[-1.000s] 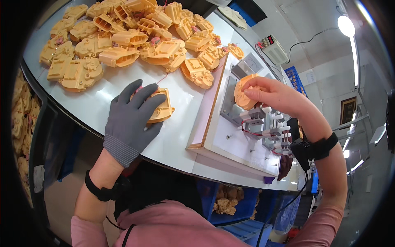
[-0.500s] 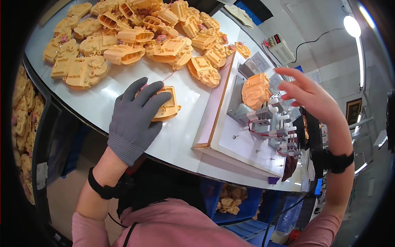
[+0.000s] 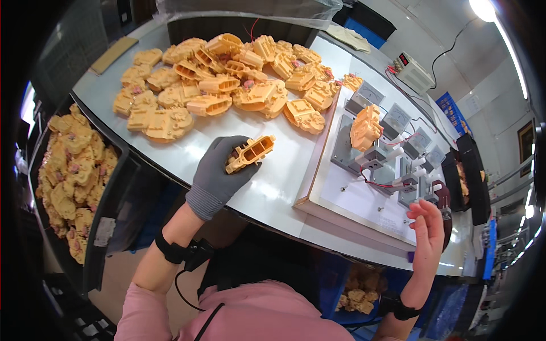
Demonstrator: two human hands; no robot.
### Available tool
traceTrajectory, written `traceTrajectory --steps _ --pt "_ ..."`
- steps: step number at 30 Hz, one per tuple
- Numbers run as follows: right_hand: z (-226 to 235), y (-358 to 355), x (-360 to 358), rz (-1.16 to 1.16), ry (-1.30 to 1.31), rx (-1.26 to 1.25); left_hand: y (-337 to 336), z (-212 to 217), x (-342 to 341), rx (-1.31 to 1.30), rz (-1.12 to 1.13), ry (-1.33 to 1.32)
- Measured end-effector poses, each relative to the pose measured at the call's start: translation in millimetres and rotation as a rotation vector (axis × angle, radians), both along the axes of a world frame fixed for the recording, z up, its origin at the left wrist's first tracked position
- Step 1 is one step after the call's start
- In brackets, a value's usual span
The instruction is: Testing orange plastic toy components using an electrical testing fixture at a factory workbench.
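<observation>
White table (image 3: pixel 273 196): grey-gloved left hand (image 3: pixel 220 173), fingers clamping orange plastic housing (image 3: pixel 251 153), opening upward, long axis slanting from near edge; bare right hand (image 3: pixel 427 230), fingers slightly parted.

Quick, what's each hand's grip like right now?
Left hand: closed on an orange part.
Right hand: open, fingers slightly bent, holding nothing visible.

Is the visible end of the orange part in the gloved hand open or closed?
Open: the orange part in the left hand shows hollow slots.
</observation>
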State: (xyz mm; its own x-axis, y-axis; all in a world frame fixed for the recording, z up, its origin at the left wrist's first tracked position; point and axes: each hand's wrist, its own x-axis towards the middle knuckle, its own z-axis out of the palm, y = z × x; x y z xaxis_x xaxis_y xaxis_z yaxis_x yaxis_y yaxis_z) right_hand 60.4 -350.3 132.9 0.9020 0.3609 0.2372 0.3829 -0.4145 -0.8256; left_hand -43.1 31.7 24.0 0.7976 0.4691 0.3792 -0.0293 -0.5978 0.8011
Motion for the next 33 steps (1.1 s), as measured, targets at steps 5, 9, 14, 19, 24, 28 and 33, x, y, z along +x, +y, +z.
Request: traceTrajectory --steps 5,9,14,19,24,28,33 --pt "-40.7 9.2 8.9 -0.073 -0.024 0.192 -20.8 41.9 -20.5 -0.721 -0.192 0.008" --pt "-55.2 27.7 22.9 -0.120 0.033 0.404 -38.2 74.7 -22.9 -1.083 -0.380 -0.011" --pt "-66.4 36.9 27.2 -0.171 0.001 0.513 -58.1 96.7 -7.3 -1.482 -0.555 0.091" --pt "-70.6 34.4 25.6 -0.065 -0.026 0.587 -66.1 110.2 26.5 -1.665 -0.818 0.143" --pt "-69.1 32.4 28.9 -0.024 -0.025 0.538 -74.1 125.8 56.8 -1.760 -0.890 0.115" --pt "-64.8 32.1 28.3 0.005 -0.022 0.485 -82.3 146.3 76.6 -1.547 -0.984 0.221" --pt "-61.3 33.9 26.1 0.005 -0.107 0.411 -95.1 173.0 111.5 -0.755 -0.785 0.322"
